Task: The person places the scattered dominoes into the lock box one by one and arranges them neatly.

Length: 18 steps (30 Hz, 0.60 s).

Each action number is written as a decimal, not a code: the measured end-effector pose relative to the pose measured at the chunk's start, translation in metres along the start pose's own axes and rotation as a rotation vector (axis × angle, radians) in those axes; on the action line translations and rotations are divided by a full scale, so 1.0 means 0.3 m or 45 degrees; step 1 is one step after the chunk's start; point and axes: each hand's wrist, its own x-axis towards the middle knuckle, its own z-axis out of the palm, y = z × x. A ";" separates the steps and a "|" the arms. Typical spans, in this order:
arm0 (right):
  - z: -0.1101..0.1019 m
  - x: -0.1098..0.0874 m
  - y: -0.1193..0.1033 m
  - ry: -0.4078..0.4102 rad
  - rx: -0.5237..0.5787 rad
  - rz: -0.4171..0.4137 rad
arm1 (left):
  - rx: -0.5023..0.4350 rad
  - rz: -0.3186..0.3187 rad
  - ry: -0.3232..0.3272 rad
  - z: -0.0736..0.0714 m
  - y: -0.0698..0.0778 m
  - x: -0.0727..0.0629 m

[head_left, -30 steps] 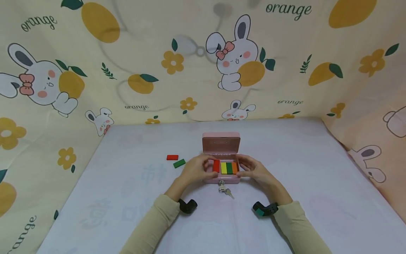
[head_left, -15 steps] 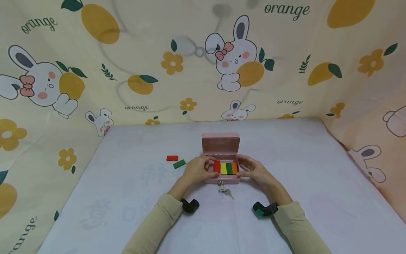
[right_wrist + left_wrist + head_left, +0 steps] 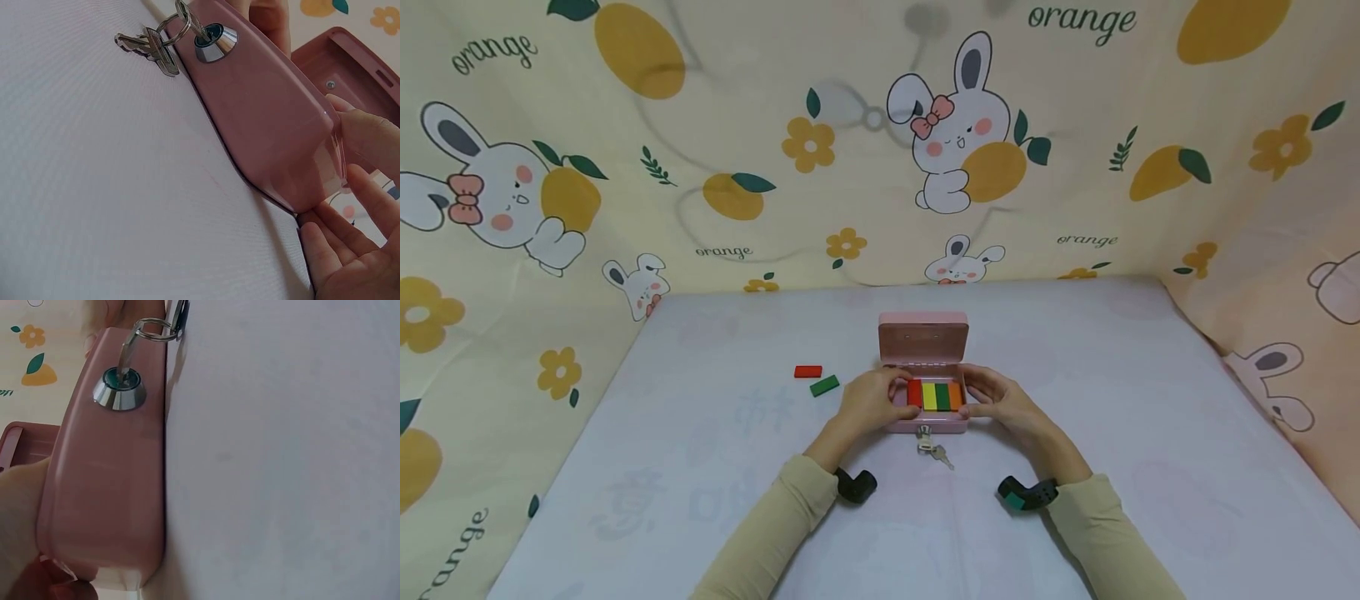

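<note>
A small pink metal cash box [image 3: 925, 426] stands with its lid [image 3: 923, 340] raised. Inside, a row of coloured blocks lies side by side: yellow [image 3: 929, 397], green [image 3: 942, 397] and orange [image 3: 955, 397]. A red block [image 3: 914, 392] sits against the yellow one, and my left hand [image 3: 872, 400] pinches it between thumb and fingers, reaching over the left wall. My right hand [image 3: 1006, 406] grips the right end of the box; in the right wrist view its thumb [image 3: 369, 134] lies over the rim and the fingers touch the outside. In the left wrist view the red block is hidden.
Keys [image 3: 940, 455] on a ring hang from the front lock [image 3: 215, 44]. Left of the box, a loose red block [image 3: 808, 372] and a loose green block [image 3: 824, 386] lie on the white tabletop [image 3: 700, 467]. A printed cloth [image 3: 850, 167] rises behind.
My left hand has slid slightly right with the red block, closing the gap to the yellow block. The right hand has stayed in place on the box.
</note>
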 end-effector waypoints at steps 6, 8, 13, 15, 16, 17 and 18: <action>0.000 -0.002 0.001 -0.001 0.000 -0.006 | 0.039 -0.033 -0.026 0.003 0.009 -0.001; 0.000 -0.001 0.001 0.003 0.002 -0.007 | 0.045 -0.046 -0.036 0.003 0.011 -0.001; 0.001 0.001 0.002 0.001 0.001 -0.008 | 0.074 -0.070 -0.053 0.005 0.015 0.004; 0.001 0.000 0.002 -0.001 0.000 -0.007 | 0.079 -0.070 -0.059 0.004 0.017 0.005; 0.002 0.000 0.002 0.001 0.004 -0.004 | 0.084 -0.069 -0.062 0.004 0.019 0.006; 0.002 0.000 0.002 0.003 0.004 -0.003 | 0.090 -0.068 -0.066 0.003 0.020 0.005; 0.003 0.000 0.003 0.004 0.004 -0.002 | 0.098 -0.068 -0.072 0.003 0.021 0.006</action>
